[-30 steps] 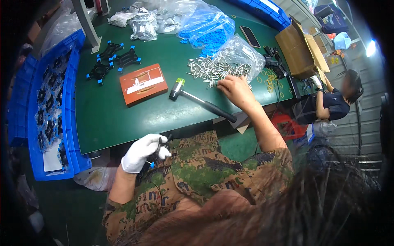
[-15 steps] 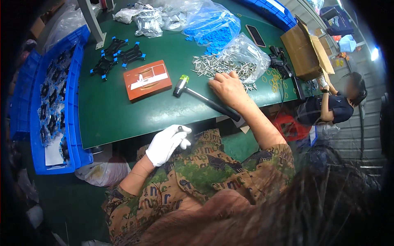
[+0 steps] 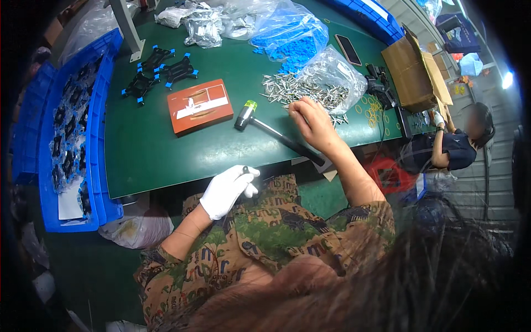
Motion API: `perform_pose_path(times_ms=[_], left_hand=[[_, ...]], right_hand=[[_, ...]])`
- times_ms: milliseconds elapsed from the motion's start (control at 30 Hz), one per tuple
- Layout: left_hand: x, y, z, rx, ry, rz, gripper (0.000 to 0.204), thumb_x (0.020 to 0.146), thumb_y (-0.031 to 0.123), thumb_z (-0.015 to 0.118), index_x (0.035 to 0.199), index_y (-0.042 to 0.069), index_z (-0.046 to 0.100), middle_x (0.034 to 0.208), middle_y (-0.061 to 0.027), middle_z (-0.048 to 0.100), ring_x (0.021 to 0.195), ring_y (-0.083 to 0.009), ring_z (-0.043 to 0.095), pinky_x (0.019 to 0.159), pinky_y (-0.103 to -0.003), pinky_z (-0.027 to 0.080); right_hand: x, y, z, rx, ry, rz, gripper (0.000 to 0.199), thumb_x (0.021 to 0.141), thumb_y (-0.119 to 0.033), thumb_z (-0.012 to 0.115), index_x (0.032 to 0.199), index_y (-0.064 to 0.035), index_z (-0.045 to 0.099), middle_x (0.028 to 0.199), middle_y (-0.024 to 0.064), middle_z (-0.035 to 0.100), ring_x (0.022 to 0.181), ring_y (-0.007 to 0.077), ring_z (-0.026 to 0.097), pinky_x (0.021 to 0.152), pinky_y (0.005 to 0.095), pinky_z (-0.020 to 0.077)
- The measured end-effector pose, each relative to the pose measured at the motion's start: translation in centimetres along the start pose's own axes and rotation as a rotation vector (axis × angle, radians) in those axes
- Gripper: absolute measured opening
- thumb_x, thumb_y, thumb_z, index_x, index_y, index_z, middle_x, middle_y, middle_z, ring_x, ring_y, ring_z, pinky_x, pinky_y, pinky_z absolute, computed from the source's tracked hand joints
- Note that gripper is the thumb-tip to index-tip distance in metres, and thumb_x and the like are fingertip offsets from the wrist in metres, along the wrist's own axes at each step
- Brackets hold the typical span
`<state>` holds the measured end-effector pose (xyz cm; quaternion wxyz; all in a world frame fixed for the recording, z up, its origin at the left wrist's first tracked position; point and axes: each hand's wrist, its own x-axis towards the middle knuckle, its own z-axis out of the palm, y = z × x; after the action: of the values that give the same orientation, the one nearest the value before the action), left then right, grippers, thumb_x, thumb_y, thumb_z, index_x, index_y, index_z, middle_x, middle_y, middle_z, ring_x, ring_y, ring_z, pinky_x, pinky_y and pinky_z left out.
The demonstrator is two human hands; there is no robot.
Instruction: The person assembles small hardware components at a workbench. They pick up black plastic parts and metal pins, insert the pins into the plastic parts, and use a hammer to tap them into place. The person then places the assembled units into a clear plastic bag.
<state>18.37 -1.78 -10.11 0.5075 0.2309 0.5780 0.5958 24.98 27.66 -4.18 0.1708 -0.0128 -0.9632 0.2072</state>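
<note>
My left hand (image 3: 224, 193), in a white glove, is closed in front of the table edge on a small dark part (image 3: 245, 169), whose kind is mostly hidden by the fingers. My bare right hand (image 3: 313, 123) is at the near side of a pile of small metal pins (image 3: 276, 87), its fingers curled together. Whatever lies in that pinch is hidden. Between the hands is a mallet (image 3: 271, 131) with a black and yellow-green head. To its left sits a red-brown block (image 3: 199, 106) with a slot and pale strips on top.
Black brackets with blue tips (image 3: 180, 70) lie at the back left. A blue crate (image 3: 97, 182) of bagged parts stands at left. Blue pieces in a clear bag (image 3: 293, 41), a phone (image 3: 347, 50), yellow rings (image 3: 373, 113) and a cardboard box (image 3: 409, 77) are behind; another person (image 3: 448, 144) sits at right.
My right hand has drawn slightly back from the metal pins, and its fingers have curled in. My gloved left hand has barely shifted and keeps its grip on the dark part.
</note>
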Motion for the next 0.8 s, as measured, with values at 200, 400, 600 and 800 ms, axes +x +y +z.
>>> perform_pose_path(times_ms=[200,400,600,800], left_hand=[[0.5,0.5,-0.2,0.3,0.01,0.17,0.028,0.104,0.02,0.051,0.122,0.003,0.066,0.083,-0.0057,0.067,0.077,-0.0143,0.066,0.073,-0.029,0.053],[-0.1,0.4,0.0,0.353,0.096,0.034,0.029,0.103,0.027,0.051,0.115,0.006,0.068,0.078,-0.0071,0.071,0.069,-0.0211,0.068,0.069,-0.034,0.054],[0.0,-0.6,-0.3,0.433,0.092,0.105,0.026,0.103,0.027,0.051,0.105,0.007,0.067,0.077,-0.0058,0.07,0.07,-0.0234,0.068,0.067,-0.035,0.053],[0.0,-1.1,-0.3,0.566,0.045,0.16,0.02,0.101,0.023,0.052,0.1,0.009,0.066,0.077,-0.0046,0.068,0.072,-0.0264,0.067,0.066,-0.037,0.053]], right_hand=[[-1.9,-6.3,0.0,0.766,-0.291,0.21,0.01,0.102,-0.011,0.056,0.104,-0.002,0.06,0.089,0.0034,0.053,0.083,0.0126,0.058,0.072,0.0303,0.0482],[-3.2,-8.7,1.9,0.688,-0.412,0.129,0.011,0.101,-0.012,0.053,0.103,-0.0021,0.059,0.095,0.0114,0.057,0.093,0.0282,0.057,0.085,0.0377,0.0466],[-3.5,-9.3,3.0,0.549,-0.357,0.076,0.007,0.098,-0.008,0.054,0.102,-0.0041,0.057,0.096,0.0119,0.057,0.095,0.0318,0.058,0.085,0.041,0.0451],[-4.1,-11.0,4.3,0.172,-0.173,-0.1,0.012,0.093,-0.008,0.062,0.105,-0.0086,0.058,0.097,0.0088,0.057,0.087,0.0297,0.056,0.08,0.0405,0.0408]])
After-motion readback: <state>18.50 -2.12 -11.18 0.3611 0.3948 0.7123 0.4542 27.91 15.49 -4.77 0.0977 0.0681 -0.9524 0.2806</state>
